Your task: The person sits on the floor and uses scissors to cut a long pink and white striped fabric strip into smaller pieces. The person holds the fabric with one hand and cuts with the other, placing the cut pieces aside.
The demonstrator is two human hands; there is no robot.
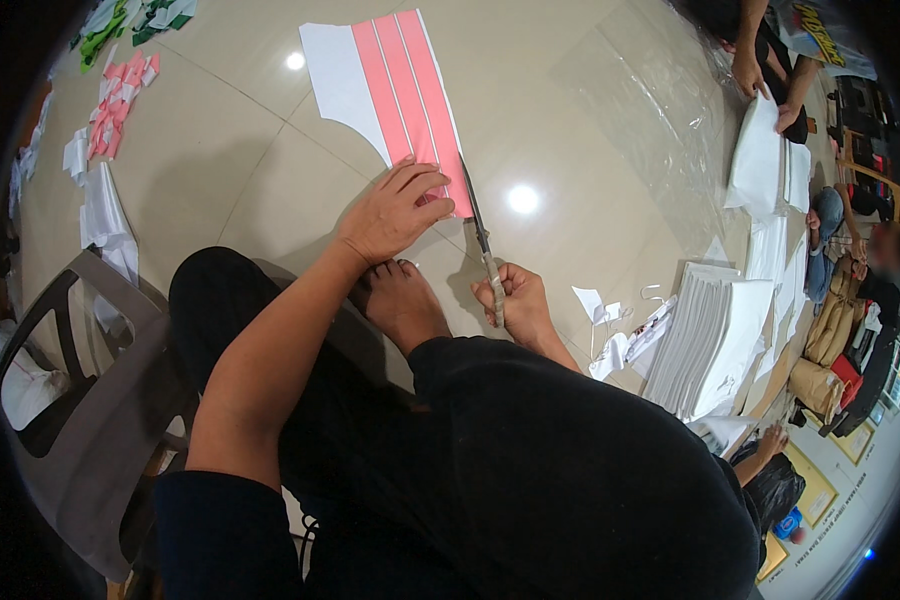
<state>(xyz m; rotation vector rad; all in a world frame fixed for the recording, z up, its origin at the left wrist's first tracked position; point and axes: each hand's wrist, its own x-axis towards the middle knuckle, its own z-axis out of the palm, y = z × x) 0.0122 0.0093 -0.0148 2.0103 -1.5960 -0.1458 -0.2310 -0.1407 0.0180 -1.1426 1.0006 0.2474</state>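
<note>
A flat piece of white sheet with pink stripes [394, 75] lies on the tiled floor in front of me, one side curved inward. My left hand [395, 212] rests on its near end, fingers spread and pressing down, with nothing visibly gripped. Closed round the handles of a long pair of scissors [482, 230] is my right hand [518, 303]. The dark blades point away from me and lie along the right edge of the striped piece, near its pink corner. The scissors' handle looks pale and wrapped. My bare foot [402, 305] is just below my left wrist.
Pink scraps [120, 100] and green scraps [100, 40] lie at the far left, beside a grey chair [120, 390]. At the right stands a stack of white sheets [715, 335], with white offcuts [595, 305] near it. Another person's hands [765, 85] hold white sheets at upper right.
</note>
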